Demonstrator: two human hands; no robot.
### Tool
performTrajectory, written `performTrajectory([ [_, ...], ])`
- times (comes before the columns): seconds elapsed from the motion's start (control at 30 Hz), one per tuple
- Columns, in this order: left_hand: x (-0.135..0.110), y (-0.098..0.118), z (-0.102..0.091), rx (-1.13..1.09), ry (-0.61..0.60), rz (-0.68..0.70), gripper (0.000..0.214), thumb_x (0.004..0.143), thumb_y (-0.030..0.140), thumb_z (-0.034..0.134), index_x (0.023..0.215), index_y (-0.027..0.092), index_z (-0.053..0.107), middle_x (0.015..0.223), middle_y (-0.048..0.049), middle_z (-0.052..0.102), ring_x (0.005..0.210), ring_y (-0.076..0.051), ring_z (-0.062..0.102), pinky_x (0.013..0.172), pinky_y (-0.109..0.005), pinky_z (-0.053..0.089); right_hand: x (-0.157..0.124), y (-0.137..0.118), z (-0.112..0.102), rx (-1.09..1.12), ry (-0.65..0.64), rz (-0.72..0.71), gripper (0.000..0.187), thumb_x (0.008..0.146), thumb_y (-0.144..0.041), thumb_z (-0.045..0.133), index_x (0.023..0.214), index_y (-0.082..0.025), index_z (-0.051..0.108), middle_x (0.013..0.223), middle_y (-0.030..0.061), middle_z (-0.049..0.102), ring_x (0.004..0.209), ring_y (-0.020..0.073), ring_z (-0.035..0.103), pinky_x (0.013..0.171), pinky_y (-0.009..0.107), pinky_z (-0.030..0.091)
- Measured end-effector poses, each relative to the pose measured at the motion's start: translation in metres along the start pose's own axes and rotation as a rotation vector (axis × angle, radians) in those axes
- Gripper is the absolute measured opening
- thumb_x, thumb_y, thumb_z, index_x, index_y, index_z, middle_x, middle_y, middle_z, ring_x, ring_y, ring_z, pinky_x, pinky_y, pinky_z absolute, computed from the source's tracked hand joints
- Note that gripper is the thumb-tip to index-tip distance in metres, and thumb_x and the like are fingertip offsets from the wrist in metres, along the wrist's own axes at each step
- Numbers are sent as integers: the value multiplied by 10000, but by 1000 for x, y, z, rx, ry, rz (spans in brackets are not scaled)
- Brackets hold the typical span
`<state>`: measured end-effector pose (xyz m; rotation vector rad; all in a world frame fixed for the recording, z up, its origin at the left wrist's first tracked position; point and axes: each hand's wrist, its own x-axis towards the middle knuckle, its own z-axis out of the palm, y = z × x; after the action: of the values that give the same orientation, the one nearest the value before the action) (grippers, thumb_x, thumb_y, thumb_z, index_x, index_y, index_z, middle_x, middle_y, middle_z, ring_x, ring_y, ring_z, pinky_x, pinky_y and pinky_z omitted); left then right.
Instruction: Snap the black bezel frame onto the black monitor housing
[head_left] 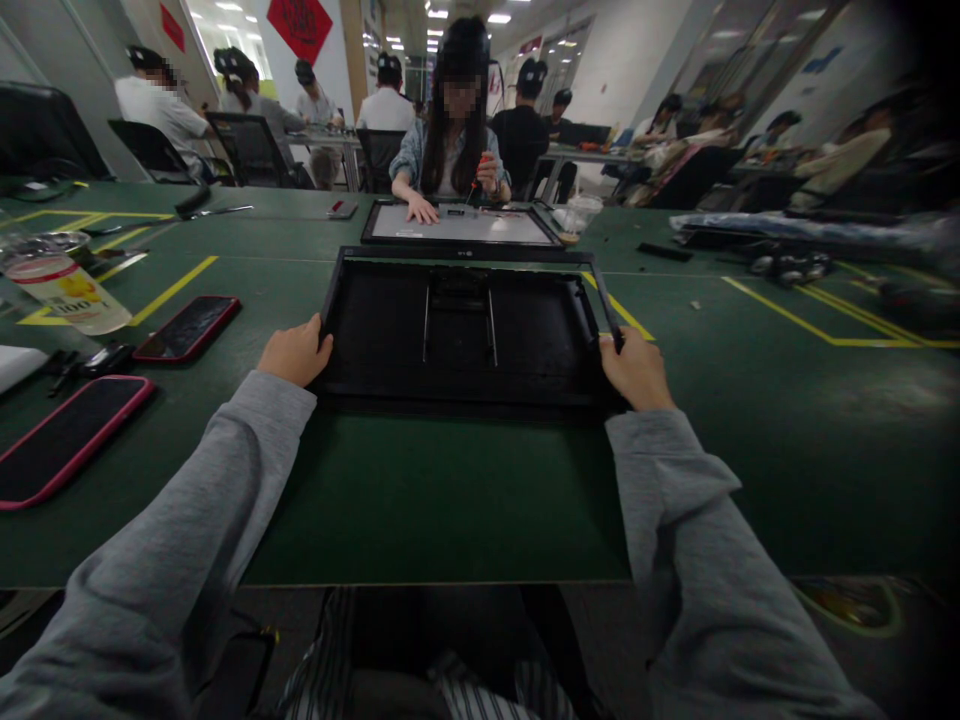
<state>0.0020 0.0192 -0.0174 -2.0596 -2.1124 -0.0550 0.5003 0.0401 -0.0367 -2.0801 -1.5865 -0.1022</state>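
A black monitor casing [375, 335] sits before me over the green table, its hollow inside facing up. A thin bezel with a small logo runs along its far edge, and two metal strips flank a raised bracket in its middle. My left hand [294, 352] is closed on the left edge, thumb on the inner side. Gripping the right edge is my right hand [637, 368], with its fingers curled around the frame. Whether the casing touches the table is hard to tell.
Opposite, a person's hand lies on a display panel [480, 224], the other holding a screwdriver [474, 185]. Left on the table [450, 490] are a red-edged phone [187, 328], a pink-cased phone [71, 440] and a plastic cup [71, 290]. Wrapped panels [795, 228] lie at the right.
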Motion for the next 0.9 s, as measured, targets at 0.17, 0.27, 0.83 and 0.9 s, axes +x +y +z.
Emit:
performTrajectory([
  [0.17,1,-1,1,5,-7,-2,596,938,434,252,1380,69,414,1127,-205,670,1010,-302,653,845,-404,477,-1,-1,-1,3,2,5,522,895,-412,417,1272,-99,597,1038,212,689,985,351,629,851,467,464],
  [0.27,2,-2,3,-3,-1,7,597,940,433,252,1383,66,410,1128,-206,669,1018,-302,652,848,-402,475,-1,-1,-1,3,-10,10,518,894,-403,422,1278,-100,593,1049,214,687,992,356,631,857,472,463],
  [0.83,1,-1,2,2,3,3,588,936,421,253,1381,68,407,1138,-203,667,1014,-297,653,851,-401,479,1,1,0,4,-6,9,511,890,-399,427,1264,-97,599,1049,219,685,1000,364,628,861,473,463],
  [0.9,1,-2,3,1,9,13,588,936,417,250,1381,64,405,1137,-205,667,1015,-300,653,850,-404,479,1,1,1,10,-9,15,508,894,-406,427,1268,-107,597,1057,213,684,1012,362,625,872,475,460],
])
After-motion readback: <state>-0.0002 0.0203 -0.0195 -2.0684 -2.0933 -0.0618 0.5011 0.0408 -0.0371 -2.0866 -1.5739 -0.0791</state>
